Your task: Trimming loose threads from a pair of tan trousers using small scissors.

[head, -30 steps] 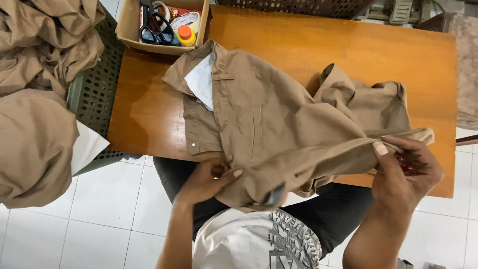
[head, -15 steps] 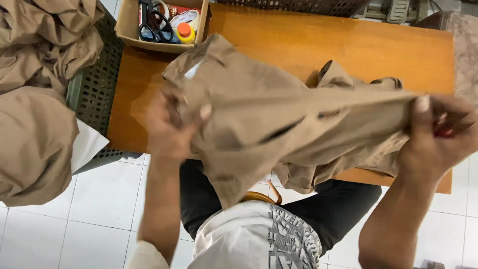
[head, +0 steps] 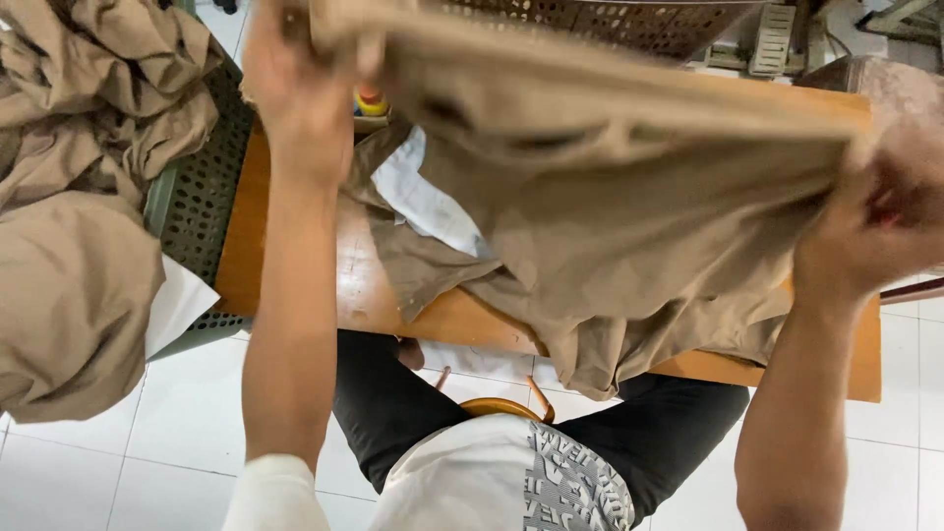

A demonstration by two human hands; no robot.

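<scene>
Both arms are reaching up and away from the body, forearms near vertical in view. The left hand (head: 300, 84) is sitting at about 11 o'clock, fingers clenched on one end of the tan shirt (head: 610, 197); motion blur is softening its outline. The right hand (head: 875, 226) is sitting at about 3 o'clock, also blurred, gripping the other end of the same edge. The shirt is hanging stretched between the two hands as a raised band, its lower part draping down onto the tabletop (head: 393, 305) and over the near edge toward 6 o'clock. A white lining patch (head: 423, 202) is showing under the lifted cloth.

The tabletop is orange-brown wood. A perforated green crate (head: 202, 197) is standing just beside it at 9 o'clock, with a heap of tan garments (head: 69, 226) lying over it. A bottle with an orange cap (head: 371, 100) is peeking out behind the shirt at 12 o'clock. The floor (head: 88, 462) is white tile.

Against the frame half a second back: both hands are holding higher and wider, the shirt edge is now pulled taut, and the cardboard box at 12 o'clock is now mostly covered by cloth.
</scene>
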